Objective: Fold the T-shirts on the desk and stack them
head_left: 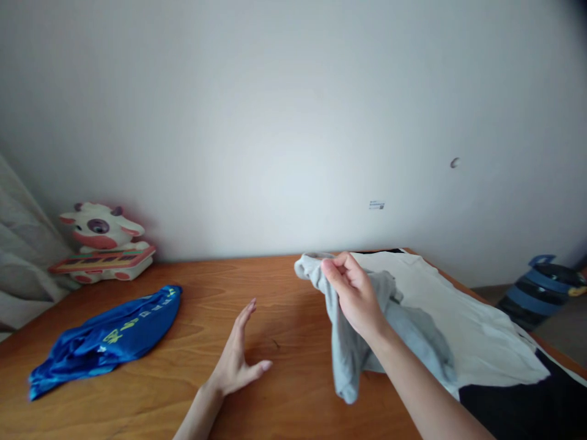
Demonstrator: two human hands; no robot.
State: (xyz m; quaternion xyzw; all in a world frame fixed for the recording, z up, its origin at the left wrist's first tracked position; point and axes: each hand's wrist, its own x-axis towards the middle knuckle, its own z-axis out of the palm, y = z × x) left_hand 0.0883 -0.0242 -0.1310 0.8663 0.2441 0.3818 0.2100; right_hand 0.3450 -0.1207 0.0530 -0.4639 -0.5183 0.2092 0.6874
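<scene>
A grey cloth garment (pixel 343 348) hangs from my right hand (pixel 355 293), whose thumb and fingers pinch it near its upper edge. Part of the grey fabric drapes down over the wooden table, and more of it lies bunched behind my right forearm, over a white garment (pixel 458 305). My left hand (pixel 236 360) is over the middle of the table, thumb and fingers spread apart, touching no cloth. Farther left, a crumpled blue garment (pixel 114 336) with yellow-green markings rests on the table (pixel 192 379).
A cow-shaped toy with a keyboard (pixel 107 244) stands at the back left beside a pale curtain (pixel 22 232). Black fabric (pixel 513 409) lies at the right front. Beyond the table's right edge is a blue and black container (pixel 536 293). A wall (pixel 275 122) rises behind.
</scene>
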